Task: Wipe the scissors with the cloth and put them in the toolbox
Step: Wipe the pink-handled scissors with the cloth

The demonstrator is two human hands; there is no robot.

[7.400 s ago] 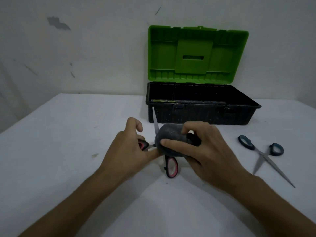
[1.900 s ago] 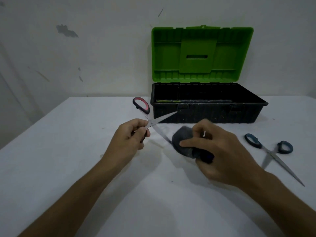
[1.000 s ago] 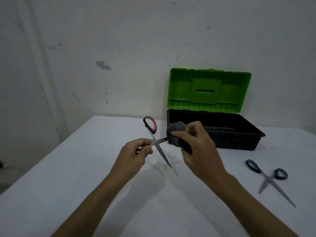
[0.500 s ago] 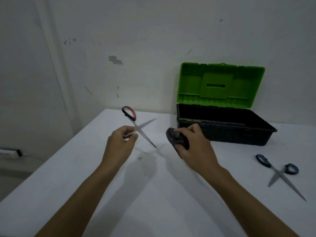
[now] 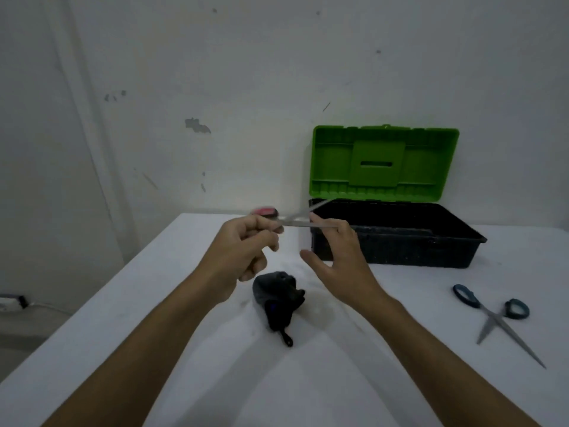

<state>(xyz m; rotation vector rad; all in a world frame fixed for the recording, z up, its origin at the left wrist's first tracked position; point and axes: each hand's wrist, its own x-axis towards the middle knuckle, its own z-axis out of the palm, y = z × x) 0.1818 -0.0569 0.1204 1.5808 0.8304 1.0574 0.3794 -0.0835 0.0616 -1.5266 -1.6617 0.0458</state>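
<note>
Open blades in the air, toolbox waiting.

White bench [image 5: 338,380] carries the toolbox [image 5: 397,245], lid up, close ahead. The cloth [image 5: 275,292] lies dropped between the forearms. A second, blue-handled pair [image 5: 495,318] waits unwiped off right. The left hand [image 5: 243,251] curls round the red-handled scissors [image 5: 295,219], blades spread, held up near the toolbox's left rim. The right hand [image 5: 335,254] reaches in, fingers [image 5: 320,220] straight, apparently touching a blade while gripping nothing. Risks: a nicked fingertip, a spread tip catching the rim, a slip from motion.

The red-handled scissors [image 5: 294,217] are motion-blurred; their lower handle is hidden inside the left hand [image 5: 243,252]. The toolbox [image 5: 397,238] interior, at 1 o'clock, is too dark to read.
</note>
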